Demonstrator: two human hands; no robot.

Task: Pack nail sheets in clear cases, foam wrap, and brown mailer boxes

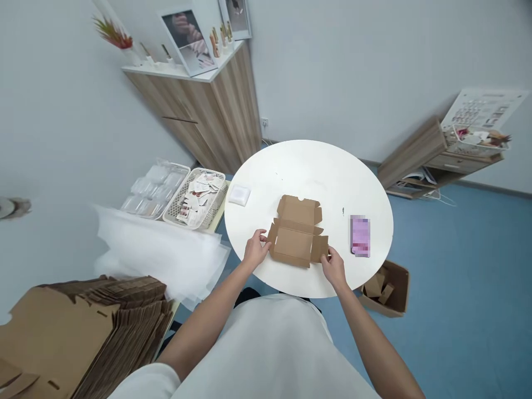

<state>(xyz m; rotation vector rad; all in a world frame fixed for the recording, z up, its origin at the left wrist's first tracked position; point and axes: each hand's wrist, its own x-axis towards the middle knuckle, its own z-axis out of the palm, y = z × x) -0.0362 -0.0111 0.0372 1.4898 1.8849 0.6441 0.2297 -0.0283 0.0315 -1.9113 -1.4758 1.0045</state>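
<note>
An unfolded brown cardboard box (295,244) lies on the round white table (316,166), its back panel and side flaps spread out. At its left edge, my left hand (256,250) grips the side flap with curled fingers. The right side flap is pinched between the thumb and fingers of my right hand (334,268); some fingertips are hidden under the cardboard. To the right of the box lies a phone-shaped purple item (360,236), blurred over. A small white packet (239,195) rests near the table's left edge.
At left stand a basket of cards (199,197), a tray of clear packets (153,188), white translucent sheets (166,255) and a stack of flat cardboard boxes (133,327). A carton (393,291) sits on the floor at right. A wooden cabinet (208,116) stands behind.
</note>
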